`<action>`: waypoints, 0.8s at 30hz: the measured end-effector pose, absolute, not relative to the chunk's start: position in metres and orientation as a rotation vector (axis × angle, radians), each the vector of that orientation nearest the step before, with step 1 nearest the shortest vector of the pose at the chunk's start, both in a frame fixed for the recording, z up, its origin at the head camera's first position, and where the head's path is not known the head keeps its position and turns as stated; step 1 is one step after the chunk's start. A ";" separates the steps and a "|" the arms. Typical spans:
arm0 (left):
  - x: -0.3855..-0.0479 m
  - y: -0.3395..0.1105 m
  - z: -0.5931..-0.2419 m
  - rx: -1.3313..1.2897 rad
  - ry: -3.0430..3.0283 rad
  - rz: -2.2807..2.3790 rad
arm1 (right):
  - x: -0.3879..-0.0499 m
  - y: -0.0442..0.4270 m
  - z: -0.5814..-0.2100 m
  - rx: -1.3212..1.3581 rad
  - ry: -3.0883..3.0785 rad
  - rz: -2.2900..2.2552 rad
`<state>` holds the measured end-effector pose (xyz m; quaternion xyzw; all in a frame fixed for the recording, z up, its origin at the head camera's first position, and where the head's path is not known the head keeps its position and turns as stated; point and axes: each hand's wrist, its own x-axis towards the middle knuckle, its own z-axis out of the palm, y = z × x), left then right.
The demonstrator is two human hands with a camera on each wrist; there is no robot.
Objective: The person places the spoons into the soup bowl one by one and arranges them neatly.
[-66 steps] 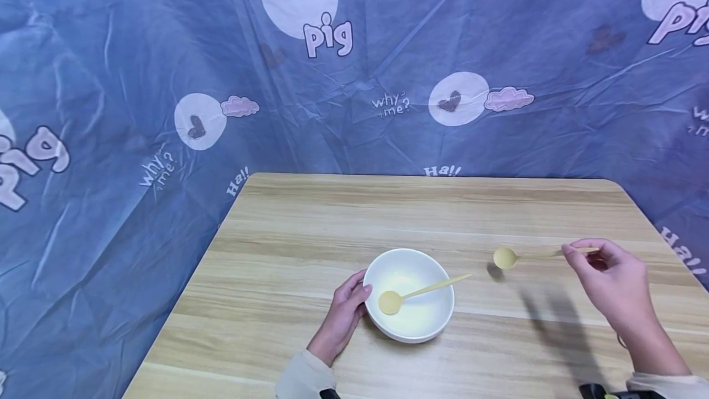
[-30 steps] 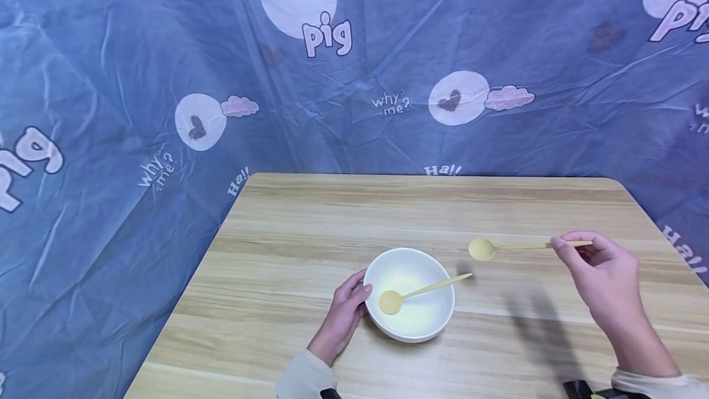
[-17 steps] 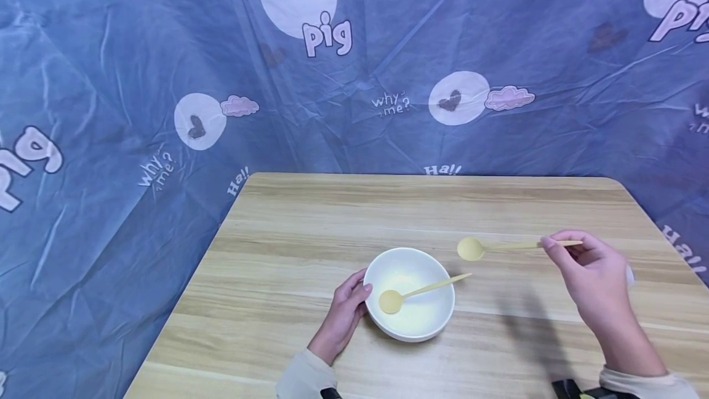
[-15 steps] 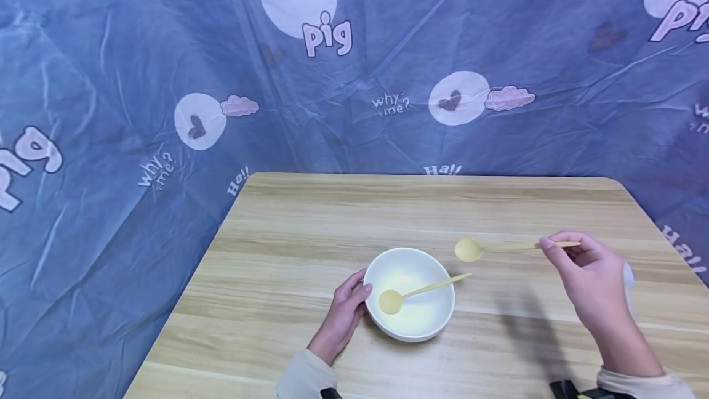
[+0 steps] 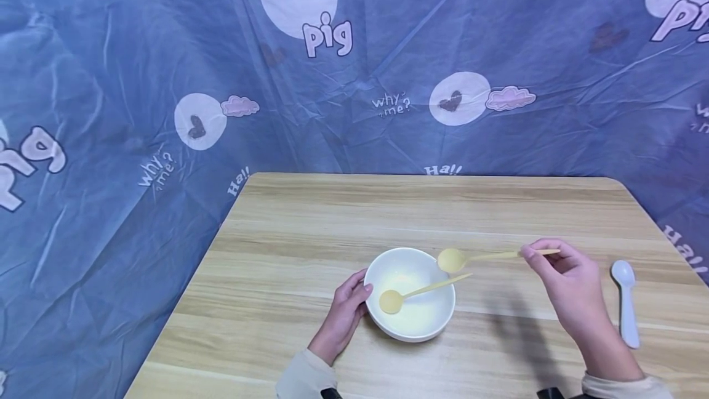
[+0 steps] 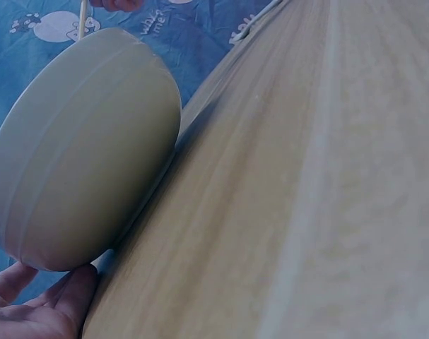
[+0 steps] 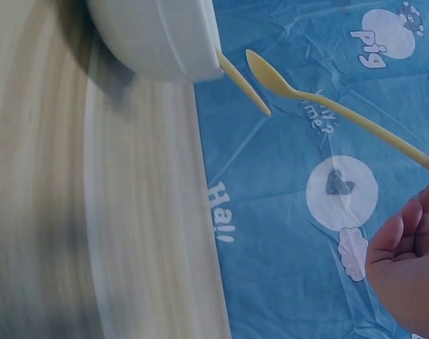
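Note:
A white bowl (image 5: 410,326) stands on the table, and my left hand (image 5: 344,313) grips its left side with the thumb at the rim. Inside the bowl lies a yellow spoon (image 5: 391,302), its handle poking out over the right rim. My right hand (image 5: 570,282) pinches the handle of a second yellow spoon (image 5: 451,260), whose head hovers at the bowl's upper right edge. In the right wrist view this held spoon (image 7: 369,126) is clearly apart from the bowl (image 7: 161,35). The left wrist view shows the fingers (image 6: 76,293) against the bowl's outer wall.
A white spoon (image 5: 626,303) lies on the wooden table (image 5: 332,214), to the right of my right hand. Behind the table's far edge hangs a blue printed cloth (image 5: 354,122).
My right hand has carried the held yellow spoon leftward to the bowl's edge. The white spoon, hidden behind that hand earlier, now shows fully. The left hand and bowl have stayed put.

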<state>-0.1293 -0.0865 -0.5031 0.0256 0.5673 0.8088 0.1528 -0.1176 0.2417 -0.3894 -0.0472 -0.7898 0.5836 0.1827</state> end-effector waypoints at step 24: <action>-0.128 -0.086 -0.505 0.083 1.631 2.325 | -0.109 0.216 -0.424 -0.023 -2.376 1.757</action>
